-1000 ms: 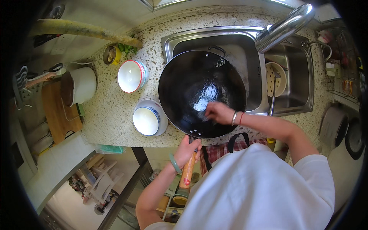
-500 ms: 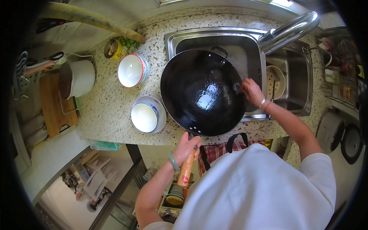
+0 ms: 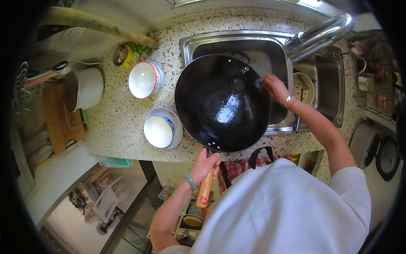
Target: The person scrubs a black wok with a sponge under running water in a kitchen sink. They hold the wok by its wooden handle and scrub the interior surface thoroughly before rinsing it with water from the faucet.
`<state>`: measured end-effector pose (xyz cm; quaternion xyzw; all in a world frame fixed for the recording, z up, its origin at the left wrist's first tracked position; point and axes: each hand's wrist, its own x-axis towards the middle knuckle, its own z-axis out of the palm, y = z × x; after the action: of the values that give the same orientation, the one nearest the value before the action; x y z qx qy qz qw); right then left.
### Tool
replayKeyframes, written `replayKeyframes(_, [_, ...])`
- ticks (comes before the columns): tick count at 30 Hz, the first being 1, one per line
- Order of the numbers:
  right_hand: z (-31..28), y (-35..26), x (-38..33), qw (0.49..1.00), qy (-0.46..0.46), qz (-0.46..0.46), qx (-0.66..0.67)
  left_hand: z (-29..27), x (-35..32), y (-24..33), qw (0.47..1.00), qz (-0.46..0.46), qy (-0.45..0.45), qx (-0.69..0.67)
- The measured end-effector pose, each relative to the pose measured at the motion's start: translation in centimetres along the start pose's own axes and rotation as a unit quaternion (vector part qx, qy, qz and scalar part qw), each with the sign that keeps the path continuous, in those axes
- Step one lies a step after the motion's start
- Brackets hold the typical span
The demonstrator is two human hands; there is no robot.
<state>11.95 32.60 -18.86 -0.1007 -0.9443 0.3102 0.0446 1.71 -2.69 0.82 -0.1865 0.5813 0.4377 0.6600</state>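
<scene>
A large black wok sits half over the steel sink and half over the speckled counter. My left hand grips its wooden handle at the counter's front edge. My right hand is at the wok's far right rim, over the sink, fingers curled; whether it holds anything is hidden. A chrome faucet arches over the sink just beyond that hand.
Two white bowls stand left of the wok, one near the front, another behind it. A white pot and wooden board lie farther left. A strainer rests in the right basin.
My right hand has moved from inside the wok's bowl out to its right rim, then farther back along the rim. The wok has shifted slightly; my left hand keeps its hold on the handle.
</scene>
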Motion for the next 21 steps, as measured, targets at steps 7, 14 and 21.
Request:
replayKeyframes(7, [-1.0, -3.3, -3.5, 0.997, -0.064, 0.006, 0.038, 0.0, 0.0, -0.2, 1.0, 0.01, 0.002, 0.0])
replayKeyframes(14, [1.5, 0.7, 5.5, 0.998, -0.022, -0.047, -0.047, -0.2, 0.3, -0.4, 0.999, 0.032, 0.015, 0.023])
replayKeyframes(21, [0.9, -4.5, -4.5, 0.995, -0.018, 0.068, 0.064, 0.2, 0.4, -0.4, 0.999, 0.048, 0.005, -0.007])
